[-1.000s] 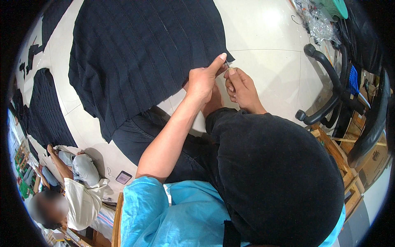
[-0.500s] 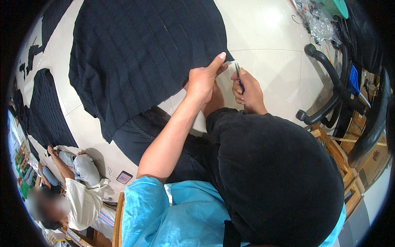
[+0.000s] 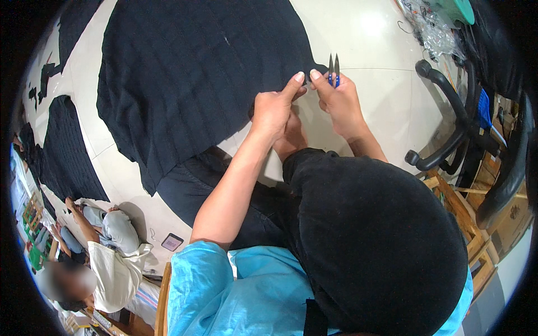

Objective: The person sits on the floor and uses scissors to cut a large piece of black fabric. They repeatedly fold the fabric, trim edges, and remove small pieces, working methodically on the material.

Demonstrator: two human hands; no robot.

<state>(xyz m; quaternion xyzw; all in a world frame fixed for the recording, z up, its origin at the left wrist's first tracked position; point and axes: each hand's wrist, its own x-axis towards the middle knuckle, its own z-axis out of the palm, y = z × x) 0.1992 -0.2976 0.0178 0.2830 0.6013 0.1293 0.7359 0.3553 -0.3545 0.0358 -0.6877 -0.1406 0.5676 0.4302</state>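
A large black ribbed cloth lies spread over the floor and my leg. My left hand is closed on its right edge, thumb pointing up. Close beside it, my right hand pinches at the cloth's corner with thumb and finger. Tucked in that same right hand is a pair of thread snips with a blue grip, its two blades pointing away from me and apart. Whether a thread runs between my hands is too small to tell.
My bent knee in black fills the lower middle. Another person sits at left near more black ribbed cloth and a phone. At right are a black chair base, a wooden frame and clear plastic bags.
My right hand has moved up and turned, bringing its thumb close to my left thumb. The snips have swung from the cloth's corner to point away from me. The cloth's corner has shifted right.
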